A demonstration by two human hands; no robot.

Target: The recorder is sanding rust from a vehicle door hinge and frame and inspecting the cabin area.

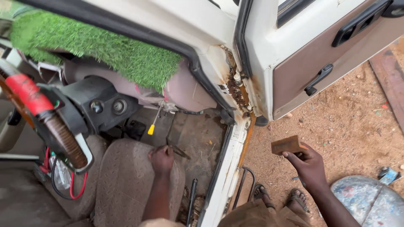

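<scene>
At the far left, a steering wheel (46,122) wrapped in red tape and brown cord stands before a black steering column (99,103). Red and black wires (75,191) hang under it. Above, a mat of green artificial grass (105,48) covers the dashboard. A worn grey-brown seat (122,185) fills the lower left part.

The left hand (162,159) rests at the front edge of the seat. It is closed around a thin, dark metal tool (179,151), whose tip points toward the dusty cabin floor (202,134). What kind of tool it is, I cannot tell. Just above, a screwdriver with a yellow handle (153,122) hangs under the dashboard.

In the middle, the white door frame is rusty around the hinge (235,86). The white door (320,54) with a brown inner panel stands open to the right.

The right hand (309,164) is outside the vehicle, above the reddish sandy ground (349,126). Its fingers pinch a small flat brown block (288,145), held in the air. Below are two feet in sandals (280,195). At the right edge a small blue package (389,175) lies on the ground.
</scene>
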